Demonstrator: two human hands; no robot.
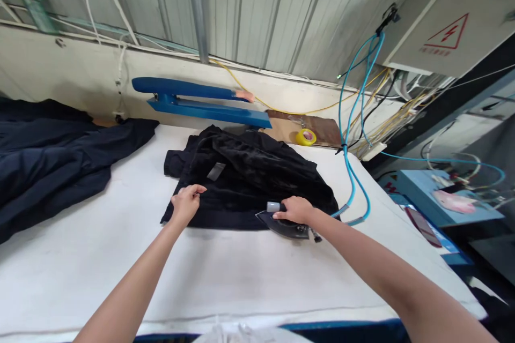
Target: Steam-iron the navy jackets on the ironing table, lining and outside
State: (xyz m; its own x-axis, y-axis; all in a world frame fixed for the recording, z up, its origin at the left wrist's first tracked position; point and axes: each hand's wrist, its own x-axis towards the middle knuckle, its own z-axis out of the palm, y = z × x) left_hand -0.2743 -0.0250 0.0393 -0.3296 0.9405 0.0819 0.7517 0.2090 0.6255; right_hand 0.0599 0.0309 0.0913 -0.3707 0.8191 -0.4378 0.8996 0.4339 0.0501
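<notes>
A black garment (249, 182) with a small grey label (216, 171) lies rumpled on the white-covered table (225, 273), its lower edge laid fairly straight. In my right hand (295, 209) is the handle of a steam iron (286, 226). The iron's tip points left and its soleplate rests along the garment's lower right edge. My left hand (186, 202) is closed at the garment's left side, fingers curled together. Whether any cloth is between those fingers is hidden.
Blue hoses (349, 171) run from the iron up beside an electrical box (454, 27). Dark navy cloth (52, 155) lies at left. Behind the garment are a blue sleeve board (201, 102) and yellow tape (306, 137). A blue box (438, 198) stands at right.
</notes>
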